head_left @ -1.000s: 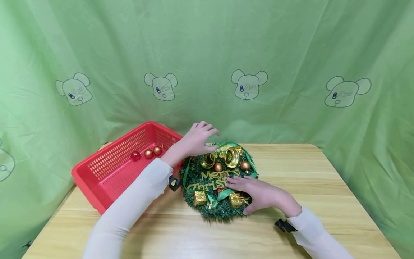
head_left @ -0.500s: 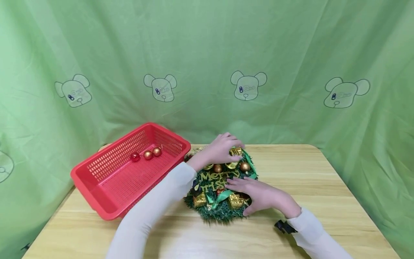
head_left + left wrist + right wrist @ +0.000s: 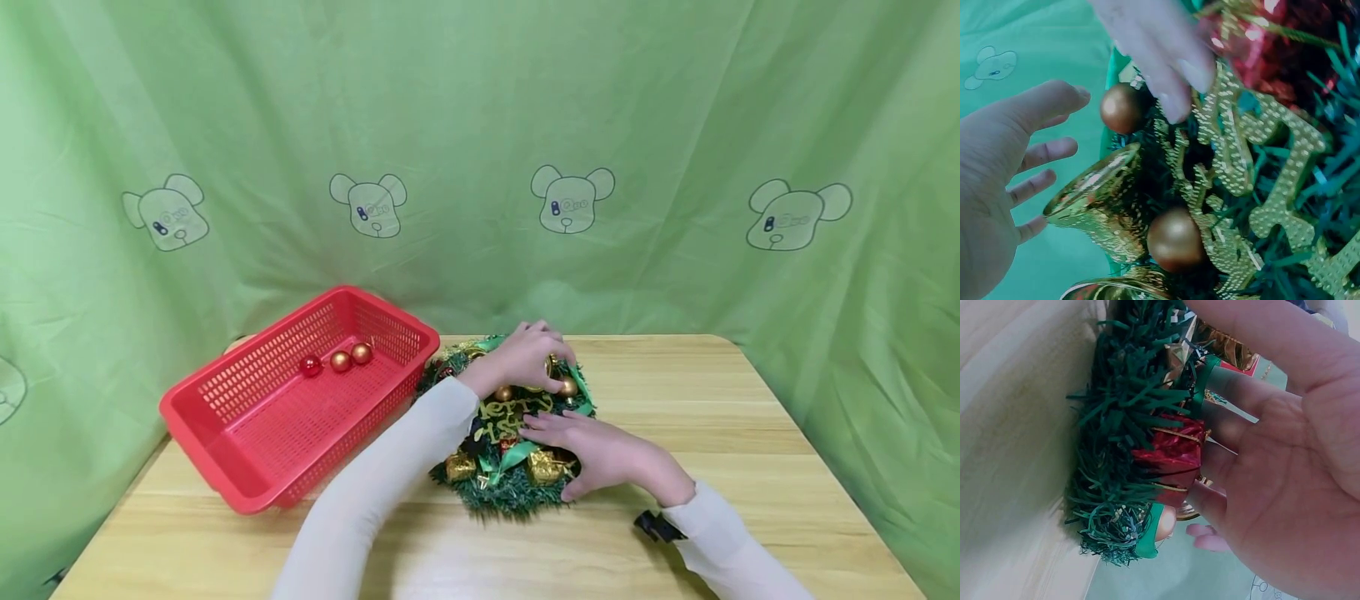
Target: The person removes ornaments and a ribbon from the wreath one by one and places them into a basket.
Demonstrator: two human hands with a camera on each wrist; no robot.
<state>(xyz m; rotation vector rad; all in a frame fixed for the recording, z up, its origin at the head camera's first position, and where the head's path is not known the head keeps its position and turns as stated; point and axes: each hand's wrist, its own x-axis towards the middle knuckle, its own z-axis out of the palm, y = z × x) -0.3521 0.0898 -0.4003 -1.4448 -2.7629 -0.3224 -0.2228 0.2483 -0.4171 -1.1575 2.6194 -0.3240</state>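
A green tinsel Christmas wreath (image 3: 510,498) lies on the wooden table, with gold bells, "Merry Christmas" lettering (image 3: 1291,144), ribbon and wrapped boxes. Over its far right part is my left hand (image 3: 531,357), fingers spread and holding nothing. In the left wrist view its thumb (image 3: 1054,103) points toward a copper ball (image 3: 1119,109), beside a gold bell (image 3: 1094,206); another copper ball (image 3: 1175,240) is lower. My right hand (image 3: 611,457) lies over the wreath's near right side, fingers extended onto the lettering. The right wrist view shows its palm beside a red wrapped box (image 3: 1175,453).
A red plastic basket (image 3: 300,475) stands on the table left of the wreath. Inside are a red ball (image 3: 311,365) and two gold balls (image 3: 341,361). A green curtain (image 3: 465,100) with bear-head prints hangs behind the table (image 3: 712,400).
My left hand has moved right from near the basket, across the bells, to the wreath's far right part. My right hand has stayed in place. The basket's balls have not moved.
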